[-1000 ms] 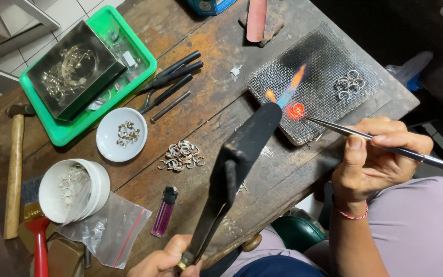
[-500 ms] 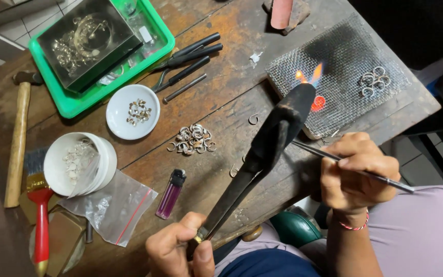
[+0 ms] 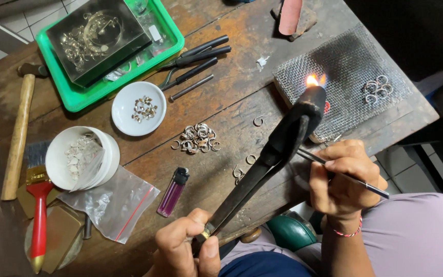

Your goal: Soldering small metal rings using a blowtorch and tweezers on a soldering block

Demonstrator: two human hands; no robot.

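My left hand grips the base of a long black torch that slants up to the right. Its tip burns with an orange flame over a grey wire-mesh block. My right hand holds a thin metal rod like a pen, its point running under the torch toward the mesh. A small red glow shows on the mesh beside the torch head. A cluster of silver rings lies on the mesh's right side.
A pile of silver rings and loose rings lie mid-table. Left are a white dish, a white tub, a green tray, pliers, a hammer, a red brush, a purple lighter and a plastic bag.
The view has shifted, so the table sits lower and further right in frame. The torch now covers most of the glowing spot, and my right hand has drawn closer to the torch.
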